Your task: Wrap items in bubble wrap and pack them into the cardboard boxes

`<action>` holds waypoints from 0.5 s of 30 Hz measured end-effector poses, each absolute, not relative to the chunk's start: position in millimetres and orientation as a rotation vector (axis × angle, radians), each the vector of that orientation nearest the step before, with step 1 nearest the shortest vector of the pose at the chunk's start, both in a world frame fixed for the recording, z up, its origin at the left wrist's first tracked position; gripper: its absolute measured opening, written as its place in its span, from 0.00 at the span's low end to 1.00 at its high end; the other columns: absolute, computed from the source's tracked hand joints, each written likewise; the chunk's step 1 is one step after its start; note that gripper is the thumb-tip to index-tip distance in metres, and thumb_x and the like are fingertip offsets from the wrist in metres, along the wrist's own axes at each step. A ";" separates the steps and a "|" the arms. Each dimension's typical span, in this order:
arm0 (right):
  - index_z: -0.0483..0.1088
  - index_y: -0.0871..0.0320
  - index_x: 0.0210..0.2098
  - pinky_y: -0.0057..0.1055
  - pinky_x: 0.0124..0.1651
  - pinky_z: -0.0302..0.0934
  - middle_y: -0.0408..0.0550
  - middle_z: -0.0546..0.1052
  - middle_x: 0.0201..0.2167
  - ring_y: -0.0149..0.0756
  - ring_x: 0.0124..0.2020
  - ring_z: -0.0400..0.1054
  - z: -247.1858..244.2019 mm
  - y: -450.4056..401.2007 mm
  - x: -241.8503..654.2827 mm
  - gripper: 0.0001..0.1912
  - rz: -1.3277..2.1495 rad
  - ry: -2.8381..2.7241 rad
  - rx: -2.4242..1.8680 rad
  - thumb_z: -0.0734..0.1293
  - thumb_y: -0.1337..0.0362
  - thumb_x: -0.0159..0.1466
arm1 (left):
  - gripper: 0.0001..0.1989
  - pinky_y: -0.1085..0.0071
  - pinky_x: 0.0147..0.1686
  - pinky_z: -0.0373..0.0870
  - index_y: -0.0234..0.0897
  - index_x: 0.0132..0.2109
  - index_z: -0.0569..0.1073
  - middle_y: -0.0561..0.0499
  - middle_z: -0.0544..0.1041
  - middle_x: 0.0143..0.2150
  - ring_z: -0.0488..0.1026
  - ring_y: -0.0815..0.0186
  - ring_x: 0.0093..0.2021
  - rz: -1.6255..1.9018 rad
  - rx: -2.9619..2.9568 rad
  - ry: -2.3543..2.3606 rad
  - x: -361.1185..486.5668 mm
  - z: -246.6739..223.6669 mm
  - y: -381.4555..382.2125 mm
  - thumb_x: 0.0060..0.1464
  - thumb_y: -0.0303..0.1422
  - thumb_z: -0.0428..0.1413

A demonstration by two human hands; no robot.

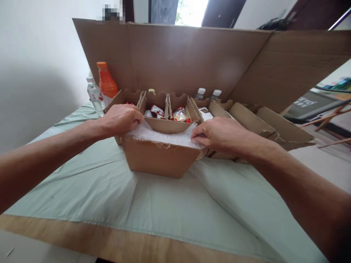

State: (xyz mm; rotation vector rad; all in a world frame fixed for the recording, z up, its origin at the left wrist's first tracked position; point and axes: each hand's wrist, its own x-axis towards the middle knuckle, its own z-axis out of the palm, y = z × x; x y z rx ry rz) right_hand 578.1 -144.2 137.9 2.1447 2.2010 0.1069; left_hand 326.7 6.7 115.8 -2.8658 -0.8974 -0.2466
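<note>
A sheet of bubble wrap (167, 137) lies across the open top of a brown cardboard box (161, 159). My left hand (120, 118) is closed on the wrap's left corner, and my right hand (216, 132) pinches the corner on the right. Between the hands the sheet sags below their level. Directly behind the box, touching or nearly so, stand cardboard bins. One bin holds a red-and-white packet (157, 111); another has a clear plastic packet (179, 114) in it. What lies under the wrap is hidden.
A tall cardboard panel (186, 58) stands behind the bins. At the left are an orange bottle (107, 82) and a clear bottle (94, 95). White-capped bottles (201, 93) stand behind the bins. More cardboard bins (252, 118) extend right. A pale green cloth (164, 204) covers the table.
</note>
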 end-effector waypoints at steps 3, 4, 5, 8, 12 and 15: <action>0.75 0.54 0.23 0.32 0.27 0.43 0.43 0.73 0.21 0.31 0.22 0.59 137.0 -140.9 570.7 0.11 0.075 2.110 1.986 0.65 0.73 0.57 | 0.11 0.56 0.51 0.68 0.38 0.34 0.81 0.45 0.77 0.35 0.73 0.52 0.46 -0.137 -2.814 -0.722 330.8 113.8 7.7 0.58 0.26 0.53; 0.74 0.54 0.23 0.32 0.27 0.43 0.43 0.72 0.21 0.31 0.22 0.59 135.3 -140.1 569.1 0.11 0.063 2.107 1.959 0.65 0.73 0.57 | 0.10 0.54 0.52 0.67 0.39 0.32 0.80 0.45 0.77 0.34 0.73 0.51 0.46 -0.099 -2.814 -0.675 331.9 112.6 9.1 0.57 0.26 0.54; 0.74 0.55 0.23 0.32 0.28 0.43 0.43 0.72 0.21 0.31 0.23 0.59 133.1 -139.4 568.0 0.11 0.045 2.107 1.941 0.65 0.74 0.58 | 0.10 0.54 0.53 0.66 0.39 0.30 0.79 0.45 0.76 0.33 0.72 0.51 0.46 -0.068 -2.823 -0.644 332.7 111.5 11.0 0.56 0.26 0.55; 0.75 0.55 0.26 0.32 0.28 0.44 0.44 0.74 0.23 0.32 0.24 0.62 125.2 -138.1 568.4 0.11 0.062 2.074 1.972 0.64 0.73 0.60 | 0.09 0.55 0.52 0.66 0.42 0.31 0.80 0.47 0.75 0.33 0.73 0.53 0.44 -0.037 -2.895 -0.642 332.4 110.0 17.2 0.56 0.29 0.56; 0.77 0.55 0.28 0.32 0.27 0.43 0.47 0.77 0.24 0.34 0.25 0.65 115.6 -139.3 572.1 0.10 0.236 2.005 2.058 0.65 0.70 0.61 | 0.11 0.57 0.49 0.68 0.42 0.37 0.83 0.45 0.75 0.41 0.73 0.54 0.43 -0.219 -2.908 -0.676 325.0 113.2 12.1 0.57 0.33 0.54; 0.76 0.56 0.26 0.31 0.27 0.44 0.49 0.78 0.24 0.35 0.25 0.68 111.6 -142.4 571.9 0.08 0.270 1.986 2.027 0.68 0.72 0.58 | 0.16 0.57 0.47 0.69 0.40 0.39 0.83 0.43 0.76 0.44 0.74 0.54 0.44 -0.634 -2.848 -0.737 320.2 116.1 -3.3 0.60 0.35 0.50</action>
